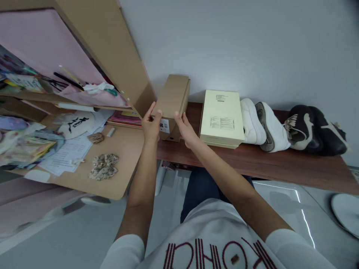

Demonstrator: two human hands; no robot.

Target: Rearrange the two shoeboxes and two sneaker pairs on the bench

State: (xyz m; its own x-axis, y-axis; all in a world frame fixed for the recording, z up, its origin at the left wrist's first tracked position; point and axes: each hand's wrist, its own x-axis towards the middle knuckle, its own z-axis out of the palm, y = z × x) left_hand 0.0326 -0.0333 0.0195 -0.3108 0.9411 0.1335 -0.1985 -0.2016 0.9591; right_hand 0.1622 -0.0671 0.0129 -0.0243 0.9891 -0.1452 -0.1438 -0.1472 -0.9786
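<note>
A brown cardboard shoebox (pixel 173 91) with its lid on stands on the dark wooden bench against the wall. A white label (pixel 164 126) shows on its near end. My left hand (pixel 152 125) grips the box's near left corner, thumb on the lid edge. On the near right corner is my right hand (pixel 186 129), thumb at the lid edge and fingers along the side. Part of each hand's fingers is hidden by the box and thumbs. To the right lies a pale yellow shoebox (pixel 222 112), closed, apart from my hands.
White sneakers (pixel 273 127) and black shoes (pixel 304 129) stand right of the yellow box on the bench (pixel 224 158). Left, a desk (pixel 127 149) with a tall side panel (pixel 112 45) carries papers (pixel 68 153), a patterned scrunchie (pixel 103 166) and a white fan (pixel 77 125).
</note>
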